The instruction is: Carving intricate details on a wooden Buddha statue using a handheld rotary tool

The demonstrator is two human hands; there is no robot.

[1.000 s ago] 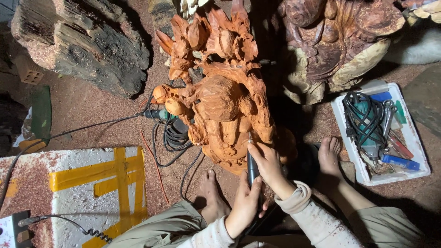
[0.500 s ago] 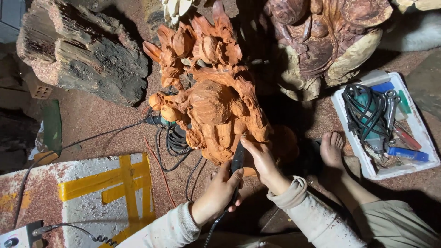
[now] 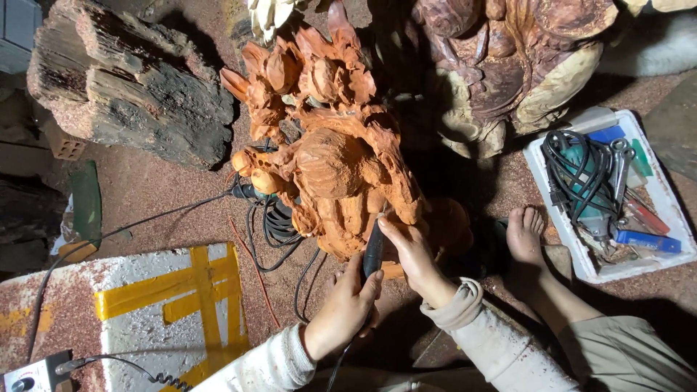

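Carving [image 3: 341, 167] stands on dusty red floor [image 3: 167, 189]; both hands' fingers [image 3: 396, 232] clamp 1 rotary tool [image 3: 373, 250] (white tray [image 3: 657, 265] holds grinder, pliers).

**Floor and what lies on it**

Floor [image 3: 160, 192]: reddish, covered in fine wood dust. Resting directly on it:
- Carving [image 3: 334, 160], orange-red wood, upright at centre.
- Log [image 3: 123, 94], dark and weathered, upper left.
- Second carving [image 3: 508, 65], darker with pale patches, upper right.
- Tray [image 3: 581, 265], white, at right, holding a green power tool, coiled cord and hand tools.
- Cables [image 3: 279, 225], black, coiled just left of the carving's base; one runs off to the left.
- Board [image 3: 138, 334], white with yellow tape crossed on it, lower left.
- Foot [image 3: 524, 236], bare, between carving and tray.
- Green sheet [image 3: 86, 203] at the left edge.
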